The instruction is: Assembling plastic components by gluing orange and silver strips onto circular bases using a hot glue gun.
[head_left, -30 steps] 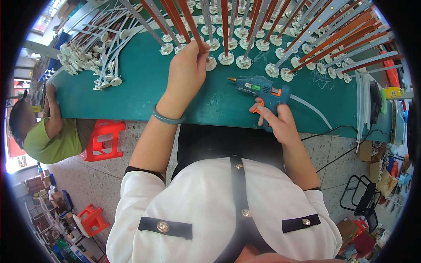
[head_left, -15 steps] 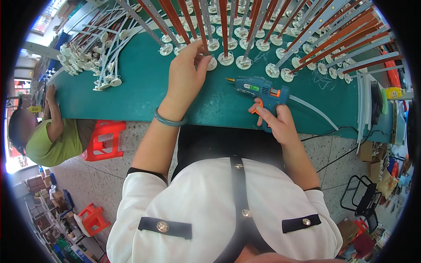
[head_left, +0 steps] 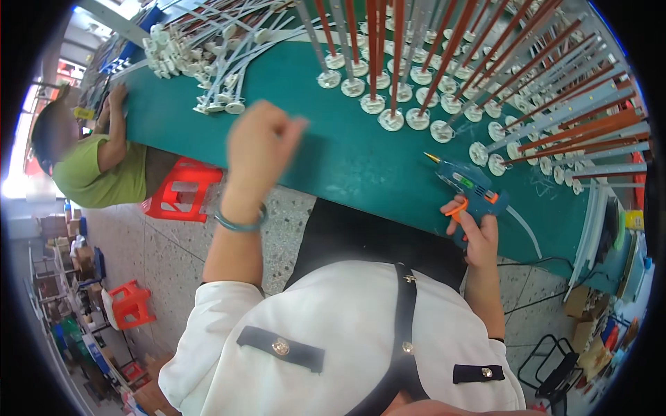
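My right hand (head_left: 479, 236) is wrapped round the handle of a teal hot glue gun (head_left: 468, 182) with an orange trigger; its brass nozzle points to the far left. A translucent glue stick (head_left: 525, 232) trails from its back. Over the table's near edge my left hand (head_left: 260, 149) hangs in the air, blurred, its fingers curled in; whether anything is in them cannot be made out. Beyond both hands stand many upright strips, red-brown (head_left: 439, 66) and silver, on round white bases (head_left: 390, 119). The left hand is apart from these.
A loose pile of white-based strips (head_left: 229, 66) lies at the far left of the green table (head_left: 347, 156). A co-worker in a green shirt (head_left: 104, 173) sits there by a red stool (head_left: 184, 191). Pale sticks (head_left: 590, 222) and a black cable (head_left: 555, 260) are at the right.
My left hand has come away from the base of a standing strip and moved left and nearer. The view has turned, and the glue gun stays in my right hand.
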`<control>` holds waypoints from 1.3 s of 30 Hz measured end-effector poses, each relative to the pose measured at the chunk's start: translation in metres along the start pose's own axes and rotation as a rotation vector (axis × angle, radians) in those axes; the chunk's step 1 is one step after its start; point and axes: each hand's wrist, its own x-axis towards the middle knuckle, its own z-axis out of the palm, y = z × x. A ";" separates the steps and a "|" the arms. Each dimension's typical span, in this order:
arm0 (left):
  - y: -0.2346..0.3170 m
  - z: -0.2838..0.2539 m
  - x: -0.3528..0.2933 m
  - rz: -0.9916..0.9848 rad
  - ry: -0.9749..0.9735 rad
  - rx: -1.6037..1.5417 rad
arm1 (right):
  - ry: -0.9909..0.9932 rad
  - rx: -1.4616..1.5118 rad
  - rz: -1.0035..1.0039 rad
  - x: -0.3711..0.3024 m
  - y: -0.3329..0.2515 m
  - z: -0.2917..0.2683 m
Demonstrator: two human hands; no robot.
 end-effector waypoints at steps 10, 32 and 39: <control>-0.196 0.009 0.120 -0.369 0.098 0.381 | -0.063 -0.088 -0.011 0.002 -0.003 0.006; -0.185 -0.091 0.040 -0.380 -0.433 -0.198 | -0.074 -0.020 -0.032 0.003 -0.003 0.005; -0.037 -0.049 -0.017 -0.136 0.092 -0.872 | -0.147 -0.025 -0.028 0.004 -0.005 0.005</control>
